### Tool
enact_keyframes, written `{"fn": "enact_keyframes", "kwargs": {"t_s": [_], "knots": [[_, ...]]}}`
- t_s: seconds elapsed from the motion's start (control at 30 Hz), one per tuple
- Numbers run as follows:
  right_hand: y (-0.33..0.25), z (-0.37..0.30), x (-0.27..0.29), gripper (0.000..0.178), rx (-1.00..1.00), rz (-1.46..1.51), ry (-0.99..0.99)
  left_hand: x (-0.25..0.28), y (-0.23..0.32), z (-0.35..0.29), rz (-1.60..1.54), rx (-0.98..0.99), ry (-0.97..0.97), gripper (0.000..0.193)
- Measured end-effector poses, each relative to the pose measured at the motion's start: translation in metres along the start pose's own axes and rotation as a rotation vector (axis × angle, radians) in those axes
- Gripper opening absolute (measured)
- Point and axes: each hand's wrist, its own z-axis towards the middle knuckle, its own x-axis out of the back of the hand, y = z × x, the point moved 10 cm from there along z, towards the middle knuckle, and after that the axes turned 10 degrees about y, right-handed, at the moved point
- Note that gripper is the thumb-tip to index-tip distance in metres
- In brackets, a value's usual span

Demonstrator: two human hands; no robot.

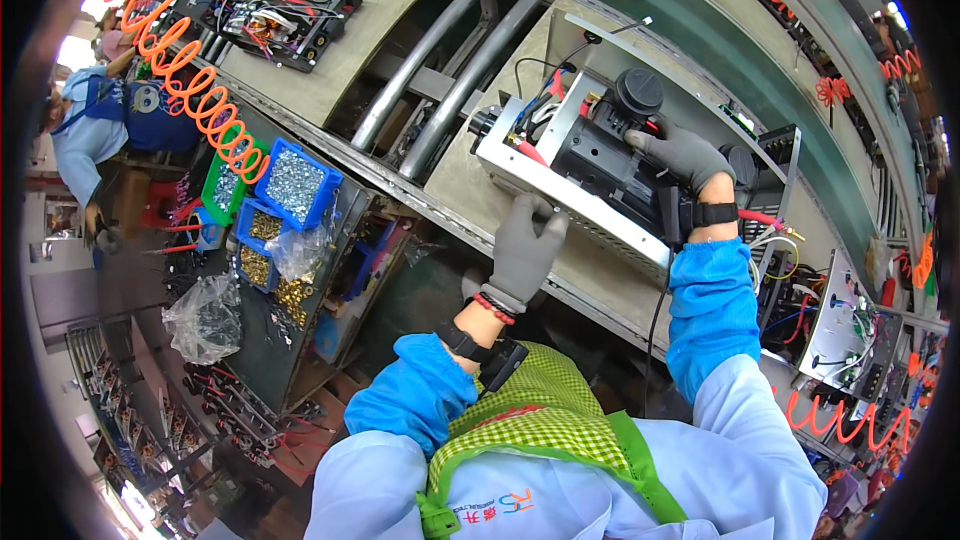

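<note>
A metal equipment chassis (580,202) lies on the bench ahead of me, its long silver side facing me. Inside it sit a black cylindrical unit (610,160) with a round black cap (638,92), and red, white and black wires. My right hand (685,152), in a grey glove, reaches over the chassis and grips the black unit; part of its fingers is hidden. At the near edge my grey-gloved left hand (527,248) touches the silver side, index finger and thumb apart, other fingers curled partly out of sight. A tiny bright piece, perhaps a screw, shows by its thumb.
Left of me, blue bins (296,186) and a green bin (226,180) hold small fasteners. A coiled orange hose (190,80) hangs over them. Metal rollers (470,85) separate my bench from another wired assembly (280,25). Another person (85,130) is at far left.
</note>
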Motion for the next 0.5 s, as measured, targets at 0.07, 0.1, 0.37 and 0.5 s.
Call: {"fn": "enact_keyframes", "kwargs": {"t_s": [0.07, 0.1, 0.37, 0.5], "knots": [[-0.004, -0.001, 0.000, 0.090, 0.019, 0.015, 0.008, 0.007, 0.007, -0.001, 0.091, -0.132, 0.113, 0.034], [-0.007, -0.002, 0.001, 0.091, 0.037, 0.029, 0.018, 0.010, 0.011, -0.003, 0.136, -0.198, 0.169, 0.044], [-0.012, -0.001, 0.004, 0.077, 0.059, -0.099, 0.037, 0.003, -0.005, 0.004, 0.259, -0.329, 0.179, 0.058], [0.013, 0.013, 0.005, 0.076, 0.095, -0.132, 0.101, 0.007, 0.012, -0.004, 0.629, -0.638, 0.244, 0.068]]}}
